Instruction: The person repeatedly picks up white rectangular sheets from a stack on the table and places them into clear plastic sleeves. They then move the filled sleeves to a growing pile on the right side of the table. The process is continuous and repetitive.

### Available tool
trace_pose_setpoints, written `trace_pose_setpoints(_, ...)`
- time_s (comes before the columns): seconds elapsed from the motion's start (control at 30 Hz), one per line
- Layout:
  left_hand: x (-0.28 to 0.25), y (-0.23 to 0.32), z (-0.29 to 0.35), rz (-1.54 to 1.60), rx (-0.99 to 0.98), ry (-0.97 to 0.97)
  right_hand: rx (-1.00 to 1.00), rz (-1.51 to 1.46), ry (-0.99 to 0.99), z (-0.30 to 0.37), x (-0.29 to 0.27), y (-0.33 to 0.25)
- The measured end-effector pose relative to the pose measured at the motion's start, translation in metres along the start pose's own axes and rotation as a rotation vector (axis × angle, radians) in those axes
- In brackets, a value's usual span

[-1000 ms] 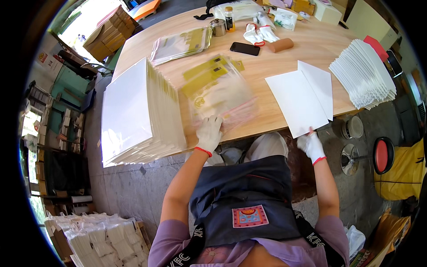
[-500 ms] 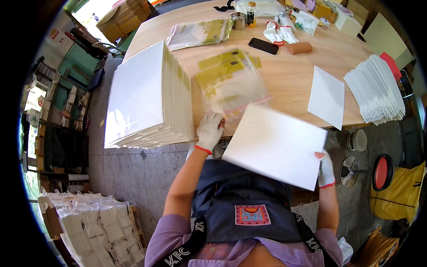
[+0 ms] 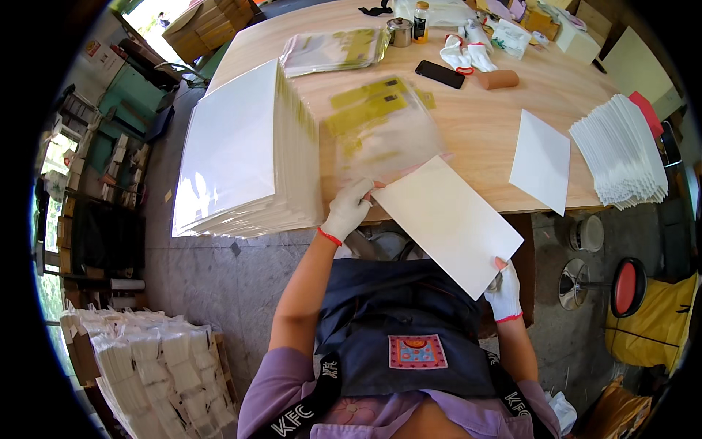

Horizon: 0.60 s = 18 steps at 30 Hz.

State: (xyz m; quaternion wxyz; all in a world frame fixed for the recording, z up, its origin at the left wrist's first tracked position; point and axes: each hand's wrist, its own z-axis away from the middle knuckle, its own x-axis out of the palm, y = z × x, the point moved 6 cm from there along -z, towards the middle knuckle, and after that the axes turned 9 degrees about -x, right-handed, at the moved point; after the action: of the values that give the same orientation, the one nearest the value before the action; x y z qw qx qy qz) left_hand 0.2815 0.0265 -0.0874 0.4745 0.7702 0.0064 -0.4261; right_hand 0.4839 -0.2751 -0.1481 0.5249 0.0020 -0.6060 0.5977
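Observation:
A blank white board (image 3: 453, 227) is held slanting over the table's front edge. My right hand (image 3: 504, 291), in a white knit glove with a red cuff, grips its lower right corner with the thumb on top. My gloved left hand (image 3: 349, 210) is closed in a pinch at the board's upper left corner, beside the near edge of the clear bags. Whether it grips the board or a bag's edge cannot be made out. The flat clear plastic bags (image 3: 391, 135) with olive-yellow printing lie just beyond. A tall stack of bagged white boards (image 3: 227, 146) stands to the left.
One white board (image 3: 541, 161) lies on the table (image 3: 475, 121) to the right, before a fanned stack of white boards (image 3: 618, 150). Farther back are more bags (image 3: 333, 51), a phone (image 3: 439, 74), a brown roll (image 3: 499, 79), a metal pot (image 3: 399, 33) and a jar (image 3: 420, 22). A stool (image 3: 630, 287) stands at right.
The board has swung clockwise, its upper left corner rising to my left fingers. My right hand has moved left and down with it. My left hand has shifted slightly up and right.

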Motion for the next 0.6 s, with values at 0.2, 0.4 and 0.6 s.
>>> trace_pose_setpoints(0.2,0.002,0.016,0.019,-0.052,0.016,0.142,-0.046,0.009,0.024,0.009,0.028,0.010)
trace_pose_setpoints(0.4,0.058,-0.008,0.055,0.952,-0.504,0.519,-0.043,0.101,0.007,0.030,0.065,0.004)
trace_pose_setpoints(0.6,0.163,-0.035,0.050,2.189,-0.724,0.059,-0.028,0.172,-0.005,0.043,0.080,-0.016)
